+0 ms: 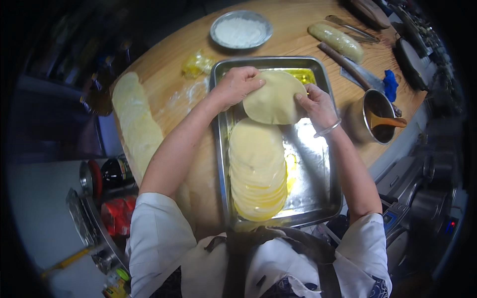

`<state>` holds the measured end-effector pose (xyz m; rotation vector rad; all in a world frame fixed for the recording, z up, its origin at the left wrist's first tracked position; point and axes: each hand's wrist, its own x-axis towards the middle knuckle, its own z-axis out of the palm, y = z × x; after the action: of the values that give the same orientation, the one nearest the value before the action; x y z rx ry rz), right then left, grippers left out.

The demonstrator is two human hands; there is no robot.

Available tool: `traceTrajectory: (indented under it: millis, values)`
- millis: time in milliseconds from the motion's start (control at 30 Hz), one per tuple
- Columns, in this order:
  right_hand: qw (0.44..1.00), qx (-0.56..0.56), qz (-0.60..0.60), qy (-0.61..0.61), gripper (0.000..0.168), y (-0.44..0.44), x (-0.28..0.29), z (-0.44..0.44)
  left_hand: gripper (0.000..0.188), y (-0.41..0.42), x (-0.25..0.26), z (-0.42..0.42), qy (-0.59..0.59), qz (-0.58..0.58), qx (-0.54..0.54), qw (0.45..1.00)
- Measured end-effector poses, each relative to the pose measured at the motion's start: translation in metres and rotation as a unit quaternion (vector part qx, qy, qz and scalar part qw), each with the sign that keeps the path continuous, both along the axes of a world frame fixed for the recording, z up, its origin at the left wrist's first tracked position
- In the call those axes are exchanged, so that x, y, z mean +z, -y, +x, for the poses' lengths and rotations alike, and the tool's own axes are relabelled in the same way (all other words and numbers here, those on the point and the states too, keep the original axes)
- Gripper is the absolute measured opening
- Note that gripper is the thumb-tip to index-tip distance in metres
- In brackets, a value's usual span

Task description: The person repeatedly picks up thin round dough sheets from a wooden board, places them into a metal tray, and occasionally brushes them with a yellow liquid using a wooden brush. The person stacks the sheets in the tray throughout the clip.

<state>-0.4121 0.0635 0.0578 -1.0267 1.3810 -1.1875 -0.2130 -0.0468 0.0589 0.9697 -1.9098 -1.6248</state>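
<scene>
A thin round dough sheet [275,98] is held up over the far half of a metal tray [223,164]. My left hand [238,86] pinches its upper left edge, and my right hand [319,106], with a bangle at the wrist, grips its right edge. Below it, along the tray's left side, lies an overlapping row of round dough sheets [257,164], yellow and glossy with oil towards the near end. Yellow oil [303,75] shows in the tray's far right corner, and more beside the row.
A bowl of white flour [241,31] stands beyond the tray, near crumpled yellow plastic [198,64]. Long dough [134,115] lies at left. At right are a wrapped dough roll [335,41], a rolling pin [344,65], a blue cloth [390,85] and a metal pot [367,111] holding an orange-brown utensil [387,121].
</scene>
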Motion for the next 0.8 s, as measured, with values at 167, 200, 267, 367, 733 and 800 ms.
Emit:
traceTrajectory:
  millis: [167,200,267,367,733,800]
  values:
    - [0.984,0.016,0.159,0.083,0.012,-0.03,-0.017,0.035,0.021,-0.042,0.007,0.028,0.118,0.062,0.009,0.991]
    - [0.982,0.018,0.173,0.077,0.011,-0.032,-0.028,0.039,0.021,-0.046,-0.003,0.032,0.139,0.056,0.013,0.989]
    - [0.978,0.023,0.198,0.056,0.01,-0.034,-0.041,0.045,0.024,-0.046,-0.023,0.037,0.23,0.005,-0.008,0.973]
    - [0.985,0.027,0.154,-0.071,0.012,-0.036,-0.045,0.054,0.024,-0.047,-0.038,0.039,0.263,-0.119,-0.019,0.957]
    - [0.932,0.042,-0.019,-0.359,0.014,-0.041,-0.066,0.058,0.017,-0.058,-0.051,0.034,0.282,-0.234,-0.01,0.93]
    - [0.918,0.038,-0.035,-0.393,0.014,-0.041,-0.071,0.056,0.016,-0.059,-0.051,0.032,0.29,-0.242,-0.004,0.926]
